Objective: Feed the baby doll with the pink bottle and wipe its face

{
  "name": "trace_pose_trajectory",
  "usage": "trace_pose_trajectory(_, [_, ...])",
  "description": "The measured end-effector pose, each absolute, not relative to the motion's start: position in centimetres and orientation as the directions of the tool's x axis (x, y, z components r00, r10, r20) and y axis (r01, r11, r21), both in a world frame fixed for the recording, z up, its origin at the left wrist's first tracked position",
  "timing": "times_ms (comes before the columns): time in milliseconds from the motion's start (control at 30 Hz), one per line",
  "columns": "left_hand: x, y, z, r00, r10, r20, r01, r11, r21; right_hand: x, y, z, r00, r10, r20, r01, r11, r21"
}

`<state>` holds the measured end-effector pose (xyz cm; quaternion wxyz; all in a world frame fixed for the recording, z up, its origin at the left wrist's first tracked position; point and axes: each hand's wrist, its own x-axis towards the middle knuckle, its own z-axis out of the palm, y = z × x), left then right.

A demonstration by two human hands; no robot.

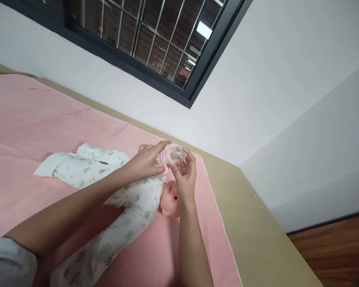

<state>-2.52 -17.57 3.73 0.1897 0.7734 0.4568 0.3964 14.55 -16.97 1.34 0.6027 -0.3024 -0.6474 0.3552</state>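
Both my hands are on a small baby bottle [166,156] with a pink collar and a clear cap, tipped on its side with the cap end to the right. My left hand [148,159] wraps round the body and handle end. At the cap end, the thumb and fingers of my right hand [185,171] close on the clear dome. Beneath my arms a baby doll [149,195] lies on its back in a white printed suit, its head to the right. My right wrist hides part of the doll's head.
A pink sheet [32,119] covers much of the tan board surface [230,187]. Behind it rises a white wall [215,99] with a dark-framed, barred window [155,36]. Brown wood [338,251] shows at the lower right.
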Motion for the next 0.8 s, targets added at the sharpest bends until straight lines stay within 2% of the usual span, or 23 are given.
trace_pose_trajectory(167, [-4.1, -17.3, 3.9, 0.34, 0.882, 0.327, 0.303, -0.431, 0.85, 15.6, -17.6, 2.1, -0.351, 0.819, 0.453, 0.104, 0.515, -0.851])
trace_pose_trajectory(333, [-5.1, -16.7, 4.1, 0.409, 0.863, 0.298, 0.154, -0.387, 0.909, 15.6, -18.4, 2.3, -0.461, 0.799, 0.386, 0.177, 0.509, -0.842])
trace_pose_trajectory(433, [-5.1, -17.0, 4.3, 0.414, 0.854, 0.314, 0.124, -0.395, 0.91, 14.8, -18.4, 1.6, -0.441, 0.795, 0.416, 0.186, 0.534, -0.825])
trace_pose_trajectory(667, [-4.4, -17.6, 4.3, 0.395, 0.877, 0.275, 0.186, -0.37, 0.91, 13.6, -17.6, 0.0, -0.32, 0.735, 0.598, 0.134, 0.659, -0.74])
trace_pose_trajectory(800, [-4.4, -18.0, 4.5, 0.393, 0.863, 0.318, 0.216, -0.423, 0.88, 13.5, -17.3, -0.2, -0.249, 0.74, 0.625, 0.118, 0.664, -0.739])
